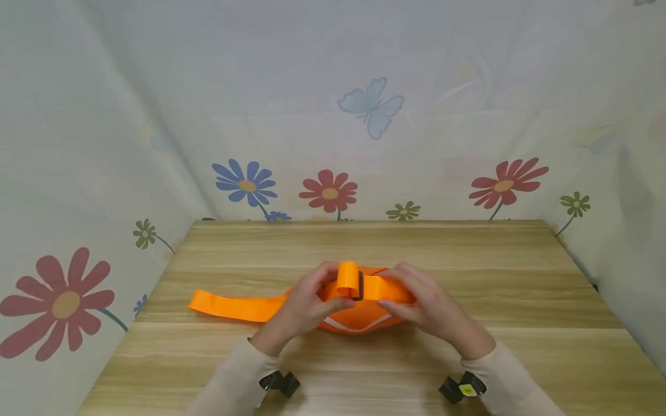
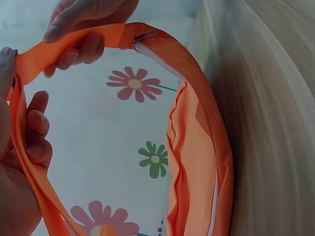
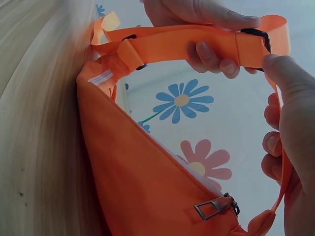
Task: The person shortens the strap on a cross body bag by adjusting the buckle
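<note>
An orange waist bag (image 1: 354, 320) with a white-edged zip rests on the table. Its orange strap (image 3: 172, 44) arches above the bag, passing through a black buckle (image 3: 268, 42). My left hand (image 1: 312, 294) grips the strap just left of the buckle, thumb in front and fingers behind. On the other side of the buckle, my right hand (image 1: 432, 303) pinches the strap between thumb and fingers. A loop of webbing (image 1: 347, 279) stands up at the buckle. In the right wrist view a metal zip pull (image 3: 209, 209) hangs at one end of the zip.
A loose strap end (image 1: 234, 308) stretches left across the wooden table (image 1: 468, 248). Behind the table and along its sides hangs a pale cloth (image 1: 260, 86) printed with flowers and a butterfly. Each wrist carries a small black device (image 1: 281, 382).
</note>
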{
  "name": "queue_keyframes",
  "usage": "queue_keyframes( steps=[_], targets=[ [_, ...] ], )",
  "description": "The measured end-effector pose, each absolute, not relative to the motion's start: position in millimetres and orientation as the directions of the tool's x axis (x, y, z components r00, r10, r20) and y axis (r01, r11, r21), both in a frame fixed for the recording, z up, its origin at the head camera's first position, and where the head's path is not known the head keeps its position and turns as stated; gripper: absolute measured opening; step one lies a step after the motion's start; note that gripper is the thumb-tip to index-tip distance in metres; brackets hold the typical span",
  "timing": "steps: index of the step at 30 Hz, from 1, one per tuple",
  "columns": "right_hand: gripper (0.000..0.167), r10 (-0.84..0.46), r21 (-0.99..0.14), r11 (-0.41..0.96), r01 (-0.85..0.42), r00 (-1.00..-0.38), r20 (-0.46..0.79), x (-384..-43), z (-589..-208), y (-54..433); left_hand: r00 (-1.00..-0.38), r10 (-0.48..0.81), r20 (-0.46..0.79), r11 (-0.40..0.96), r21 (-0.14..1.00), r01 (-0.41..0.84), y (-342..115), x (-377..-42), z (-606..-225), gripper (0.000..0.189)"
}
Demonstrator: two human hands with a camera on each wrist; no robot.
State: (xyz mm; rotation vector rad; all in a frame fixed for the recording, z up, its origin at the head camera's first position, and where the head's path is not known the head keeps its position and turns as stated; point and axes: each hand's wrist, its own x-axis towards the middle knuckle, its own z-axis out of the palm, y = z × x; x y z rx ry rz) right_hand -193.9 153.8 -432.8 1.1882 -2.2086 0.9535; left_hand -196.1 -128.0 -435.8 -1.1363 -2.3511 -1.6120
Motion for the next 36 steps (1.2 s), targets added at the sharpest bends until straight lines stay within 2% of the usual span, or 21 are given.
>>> queue_keyframes(
  steps=[7, 12, 15, 21, 29, 36],
  targets=[
    [0.045, -0.539, -0.34, 0.38, -0.86, -0.505, 0.674, -193, -431, 150, -0.694, 0.568, 0.443, 0.241, 0.717, 0.654, -127, -196, -430, 0.057],
    [0.045, -0.533, -0.336, 0.369, -0.866, -0.494, 0.687, -193, -431, 150, -0.728, 0.572, 0.377, 0.288, 0.739, 0.609, -133, -195, -426, 0.06],
    [0.045, -0.532, -0.334, 0.369, -0.867, -0.492, 0.689, -193, -431, 150, -0.736, 0.555, 0.387, 0.303, 0.73, 0.612, -134, -195, -427, 0.057],
    [0.044, -0.528, -0.334, 0.351, -0.875, -0.48, 0.701, -193, -431, 148, -0.693, 0.57, 0.441, 0.276, 0.692, 0.667, -131, -197, -429, 0.051],
    [0.053, -0.536, -0.309, 0.332, -0.891, -0.448, 0.716, -194, -432, 146, -0.626, 0.608, 0.487, 0.312, 0.579, 0.753, -125, -199, -426, 0.052],
    [0.055, -0.554, -0.331, 0.339, -0.88, -0.472, 0.686, -194, -433, 147, -0.587, 0.634, 0.504, 0.334, 0.506, 0.795, -122, -199, -425, 0.047]
  ],
)
